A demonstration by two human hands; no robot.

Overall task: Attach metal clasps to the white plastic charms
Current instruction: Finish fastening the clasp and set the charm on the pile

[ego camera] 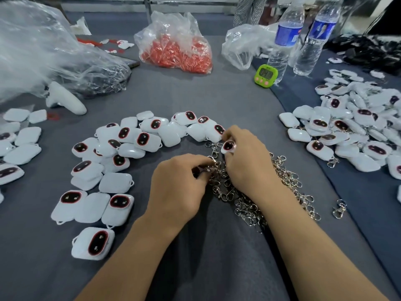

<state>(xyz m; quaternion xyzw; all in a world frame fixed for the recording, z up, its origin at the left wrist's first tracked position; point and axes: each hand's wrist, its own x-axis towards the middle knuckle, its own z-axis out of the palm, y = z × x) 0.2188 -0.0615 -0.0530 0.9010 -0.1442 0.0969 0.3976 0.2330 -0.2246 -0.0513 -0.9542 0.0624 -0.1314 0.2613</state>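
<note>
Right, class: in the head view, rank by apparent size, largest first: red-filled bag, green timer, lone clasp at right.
1. red-filled bag
2. green timer
3. lone clasp
The timer only narrowly beats the clasp, which lies nearer the camera, so that pair is less sure.

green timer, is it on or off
On: the green timer shows dark digits on its display; the exact figures are too blurred to read.

The left hand (180,183) curls over the clasp (209,169) it pinches, hiding most of it. The right hand (245,157) covers part of its charm (228,146) and much of the clasp pile (260,198). At one o'clock both bottles (284,40) run off the top edge; the timer (266,76) shows blurred digits.
</note>
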